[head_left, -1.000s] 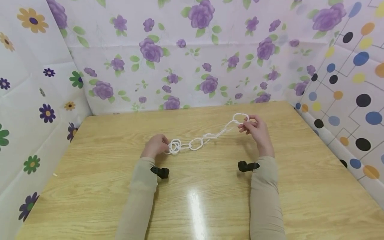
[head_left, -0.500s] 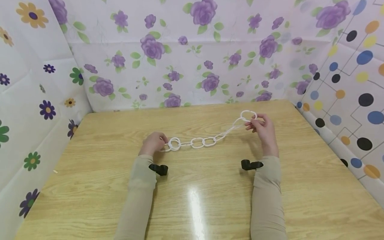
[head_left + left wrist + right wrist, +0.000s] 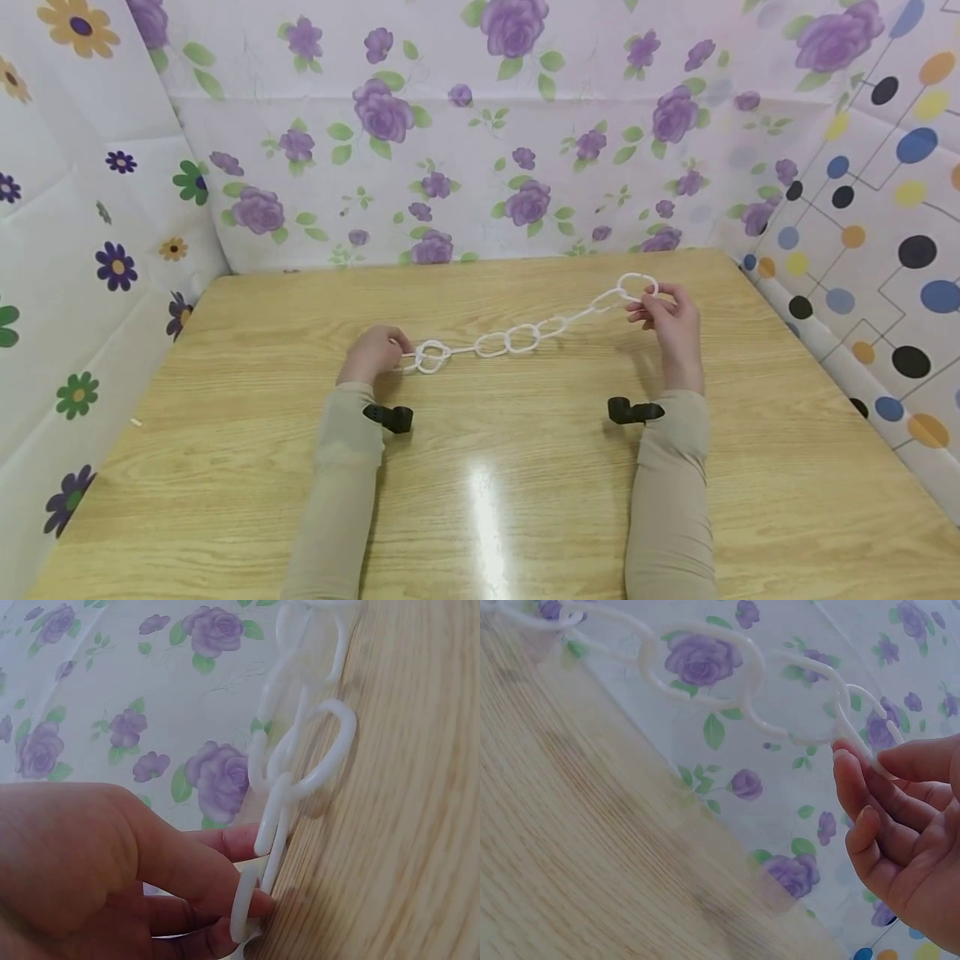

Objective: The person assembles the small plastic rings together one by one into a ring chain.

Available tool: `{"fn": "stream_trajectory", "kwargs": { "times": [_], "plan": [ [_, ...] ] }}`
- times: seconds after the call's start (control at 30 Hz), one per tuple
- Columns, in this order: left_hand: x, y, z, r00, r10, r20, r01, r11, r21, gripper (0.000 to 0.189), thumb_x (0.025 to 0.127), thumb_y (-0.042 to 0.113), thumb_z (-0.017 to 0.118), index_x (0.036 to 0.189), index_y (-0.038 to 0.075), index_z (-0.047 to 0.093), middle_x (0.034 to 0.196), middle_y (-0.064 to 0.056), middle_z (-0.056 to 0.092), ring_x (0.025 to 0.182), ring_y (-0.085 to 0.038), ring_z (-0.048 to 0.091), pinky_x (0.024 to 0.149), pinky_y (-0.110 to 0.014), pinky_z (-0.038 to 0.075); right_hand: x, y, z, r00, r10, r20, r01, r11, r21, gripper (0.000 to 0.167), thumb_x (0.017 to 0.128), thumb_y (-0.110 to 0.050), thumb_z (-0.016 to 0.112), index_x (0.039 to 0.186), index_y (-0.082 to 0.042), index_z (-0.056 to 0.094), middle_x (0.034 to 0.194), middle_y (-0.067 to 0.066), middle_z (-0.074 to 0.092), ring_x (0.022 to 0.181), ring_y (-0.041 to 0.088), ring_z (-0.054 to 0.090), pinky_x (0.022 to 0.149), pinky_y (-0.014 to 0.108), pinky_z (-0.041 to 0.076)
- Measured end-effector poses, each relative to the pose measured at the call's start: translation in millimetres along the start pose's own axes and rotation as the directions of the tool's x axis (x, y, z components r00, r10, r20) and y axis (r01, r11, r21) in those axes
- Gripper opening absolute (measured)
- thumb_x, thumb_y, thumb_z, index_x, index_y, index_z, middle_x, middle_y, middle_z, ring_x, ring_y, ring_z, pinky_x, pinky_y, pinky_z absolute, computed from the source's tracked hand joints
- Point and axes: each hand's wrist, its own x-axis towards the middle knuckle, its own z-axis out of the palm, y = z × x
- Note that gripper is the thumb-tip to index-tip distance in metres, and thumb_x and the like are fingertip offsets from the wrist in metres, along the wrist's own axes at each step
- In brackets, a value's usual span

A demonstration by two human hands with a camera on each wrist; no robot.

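A white chain of oval plastic links (image 3: 522, 338) stretches between both hands over the wooden table. My left hand (image 3: 373, 353) pinches the end link low at the tabletop, and a gap shows in that link (image 3: 241, 907) in the left wrist view. Higher up and to the right, my right hand (image 3: 672, 323) holds the other end link (image 3: 637, 287) between thumb and fingers. In the right wrist view the thumb and fingers of the right hand (image 3: 907, 817) pinch that link, while the chain (image 3: 705, 667) slants away to the upper left. Near the left hand, some links bunch together (image 3: 432, 356).
The wooden table (image 3: 480, 450) spreads under both arms. A floral sheet (image 3: 465, 167) hangs along its back edge, with patterned sheets at both sides. A tiny pale scrap (image 3: 136, 422) lies near the left edge. Each wrist bears a black camera mount (image 3: 397, 418).
The hands have drawn apart, the right one moving right and the left one slightly left. The chain has straightened, and the bunched links by the left hand have spread out.
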Motion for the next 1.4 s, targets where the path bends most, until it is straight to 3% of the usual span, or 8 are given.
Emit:
{"fn": "stream_trajectory", "kwargs": {
  "times": [0.3, 0.47, 0.63, 0.9, 1.07, 1.17, 1.4],
  "plan": [
    [-4.3, -10.0, -8.2, 0.998, -0.040, 0.039, 0.043, 0.995, -0.087, 0.036, 0.087, 0.001, 0.040, 0.112, 0.003, 0.065, 0.122, -0.019, 0.059, 0.101, -0.030, 0.050, 0.083, -0.038, 0.040, -0.7, -3, -1, 0.998, 0.059, -0.030, -0.059, 0.998, 0.002, 0.012, 0.096, -0.008, 0.056, 0.107, -0.005, 0.052, 0.064, -0.007, 0.071, 0.055, 0.006, 0.065, 0.056, 0.019, 0.042],
    [-6.0, -16.2, -13.1, 0.998, -0.050, 0.036, 0.053, 0.995, -0.085, 0.035, 0.087, 0.001, 0.040, 0.113, 0.002, 0.064, 0.126, -0.020, 0.057, 0.102, -0.031, 0.049, 0.087, -0.041, 0.041, -7.3, -9, -1, 0.993, 0.118, -0.012, -0.118, 0.992, -0.036, 0.009, 0.097, -0.010, 0.055, 0.105, -0.008, 0.052, 0.065, -0.007, 0.071, 0.056, 0.006, 0.066, 0.060, 0.021, 0.042],
    [-7.5, -21.4, -17.7, 0.998, -0.047, 0.041, 0.050, 0.995, -0.086, 0.033, 0.088, 0.002, 0.044, 0.114, 0.001, 0.063, 0.129, -0.021, 0.055, 0.101, -0.032, 0.049, 0.085, -0.041, 0.040, -10.9, -12, -1, 0.992, 0.125, -0.015, -0.126, 0.991, -0.050, 0.010, 0.096, -0.011, 0.056, 0.105, -0.008, 0.052, 0.064, -0.008, 0.071, 0.057, 0.005, 0.066, 0.060, 0.020, 0.043],
    [-10.2, -34.8, -23.9, 1.000, -0.030, 0.006, 0.030, 0.995, -0.092, 0.029, 0.086, 0.002, 0.053, 0.113, -0.002, 0.063, 0.119, -0.024, 0.059, 0.097, -0.031, 0.050, 0.079, -0.037, 0.041, -10.6, -11, -7, 0.988, 0.132, -0.079, -0.135, 0.990, -0.042, 0.008, 0.095, -0.013, 0.059, 0.100, -0.008, 0.056, 0.061, -0.008, 0.069, 0.054, 0.005, 0.064, 0.058, 0.020, 0.043],
    [-11.0, -40.1, -25.8, 0.999, -0.049, 0.011, 0.050, 0.993, -0.110, 0.030, 0.086, 0.003, 0.053, 0.114, -0.002, 0.063, 0.111, -0.022, 0.060, 0.086, -0.026, 0.051, 0.070, -0.031, 0.039, -7.1, -7, -11, 0.985, 0.147, -0.094, -0.154, 0.986, -0.064, 0.005, 0.095, -0.012, 0.059, 0.095, -0.008, 0.055, 0.058, -0.009, 0.067, 0.052, 0.005, 0.062, 0.056, 0.020, 0.044],
    [-10.8, -40.3, -26.0, 0.998, -0.060, 0.014, 0.061, 0.991, -0.121, 0.031, 0.086, 0.003, 0.053, 0.114, -0.002, 0.062, 0.106, -0.019, 0.060, 0.082, -0.024, 0.050, 0.067, -0.029, 0.038, -3.2, 1, -15, 0.981, 0.166, -0.102, -0.179, 0.973, -0.145, 0.008, 0.095, -0.014, 0.058, 0.098, -0.007, 0.056, 0.057, -0.012, 0.066, 0.054, 0.004, 0.060, 0.058, 0.020, 0.044],
    [-9.8, -39.0, -26.3, 0.997, -0.075, 0.021, 0.077, 0.988, -0.132, 0.030, 0.087, 0.004, 0.053, 0.116, -0.001, 0.062, 0.111, -0.020, 0.059, 0.088, -0.026, 0.051, 0.073, -0.032, 0.039, 1.0, 17, -25, 0.979, 0.178, -0.097, -0.202, 0.903, -0.379, 0.036, 0.099, -0.022, 0.053, 0.123, 0.005, 0.052, 0.058, -0.021, 0.060, 0.060, -0.002, 0.058, 0.063, 0.018, 0.047]
  ]
}}
